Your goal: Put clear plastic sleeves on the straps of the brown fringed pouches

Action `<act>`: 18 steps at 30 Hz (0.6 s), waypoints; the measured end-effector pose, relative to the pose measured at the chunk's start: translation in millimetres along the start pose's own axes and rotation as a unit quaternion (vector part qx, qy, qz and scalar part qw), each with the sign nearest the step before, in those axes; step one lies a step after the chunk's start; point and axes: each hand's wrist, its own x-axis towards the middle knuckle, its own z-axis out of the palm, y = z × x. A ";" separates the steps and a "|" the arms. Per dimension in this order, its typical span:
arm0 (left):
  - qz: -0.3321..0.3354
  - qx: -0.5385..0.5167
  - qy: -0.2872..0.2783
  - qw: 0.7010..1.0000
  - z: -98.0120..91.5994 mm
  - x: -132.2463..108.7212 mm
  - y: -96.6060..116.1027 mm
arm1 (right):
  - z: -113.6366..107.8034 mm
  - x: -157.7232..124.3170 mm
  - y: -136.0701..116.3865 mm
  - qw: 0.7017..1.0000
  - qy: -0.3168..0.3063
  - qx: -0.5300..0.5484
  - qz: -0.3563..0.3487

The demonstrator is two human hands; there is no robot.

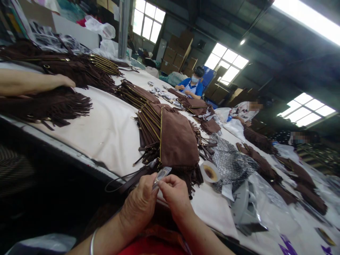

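Close to the table's front edge, my left hand (142,196) and my right hand (175,194) meet, both closed. Between their fingertips is a small piece wrapped in clear plastic film (162,174); what lies inside the film I cannot make out. A dark brown strap (130,180) runs from the table edge toward my left hand. Just beyond my hands stands a stack of brown fringed bags (179,138) with gold zippers, fanned out to the left. The bottom of the nearest bag is partly hidden by my hands.
A co-worker's arm (34,82) rests over brown fringed bags (61,106) at the left. Right of the stack are a tape roll (209,172), grey mesh material (232,159) and a grey-white tape dispenser (245,209). Other people (192,86) sit along the table's far side.
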 end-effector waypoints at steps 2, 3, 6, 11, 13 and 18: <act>0.032 -0.009 0.000 0.999 2.2 -1.4 -4.3 | 0.5 -1.0 -0.4 1.000 0.002 -0.012 -0.002; 0.044 -0.007 0.003 0.999 3.7 -2.1 -6.6 | 0.7 -1.4 -0.6 1.000 0.002 -0.018 -0.003; 0.080 0.017 0.034 0.996 9.1 -3.7 -13.3 | 0.9 -1.3 -0.7 0.999 0.003 -0.036 -0.008; 0.127 0.029 0.092 0.987 12.7 -2.0 -16.8 | -0.1 2.1 2.4 0.997 0.006 -0.071 -0.022; 0.121 0.005 0.085 0.989 10.4 0.1 -14.7 | -1.8 1.8 4.3 0.997 -0.003 -0.069 -0.026; 0.019 -0.100 0.051 0.994 -0.4 6.5 -3.2 | -8.4 -7.0 5.6 0.999 -0.050 0.001 0.002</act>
